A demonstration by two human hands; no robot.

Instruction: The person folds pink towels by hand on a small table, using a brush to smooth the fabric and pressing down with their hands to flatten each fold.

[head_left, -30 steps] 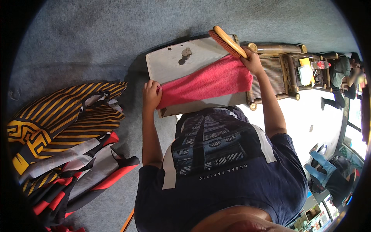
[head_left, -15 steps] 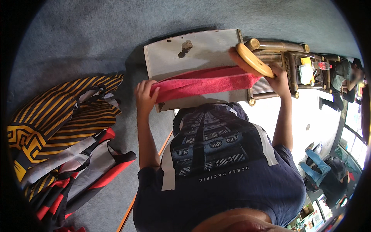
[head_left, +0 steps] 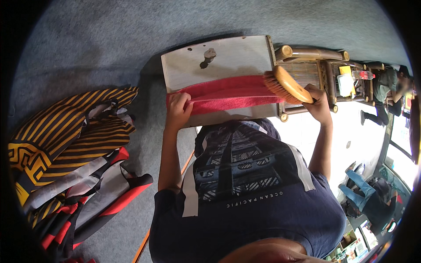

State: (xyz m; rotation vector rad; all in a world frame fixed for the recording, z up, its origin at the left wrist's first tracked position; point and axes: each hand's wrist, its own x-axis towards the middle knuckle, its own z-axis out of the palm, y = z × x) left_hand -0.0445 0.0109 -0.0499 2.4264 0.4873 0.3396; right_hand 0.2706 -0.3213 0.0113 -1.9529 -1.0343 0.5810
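Observation:
A long pinkish-red cloth [head_left: 237,104], like a towel, lies lengthwise over a light grey tabletop [head_left: 245,55] in front of me. My left hand [head_left: 178,108] is closed on the cloth near its left end, fingers curled over it. In my right hand [head_left: 319,105] is a wooden brush [head_left: 293,84], held by its handle. Its brown bristles face left, beside the right end of the cloth. Whether my right fingers also pinch the cloth cannot be made out.
A small stone-like lump [head_left: 210,53] sits on the tabletop's far part. Bamboo furniture [head_left: 302,70] adjoins on the right, with a bottle [head_left: 366,75] farther along. Striped yellow-black fabric [head_left: 74,127] lies at the left. Two people [head_left: 385,92] are off to the right.
The cloth has come down from a raised, stretched position onto the tabletop. My left hand has moved slightly right and its fingers have curled; the brush is lower and turned more upright.

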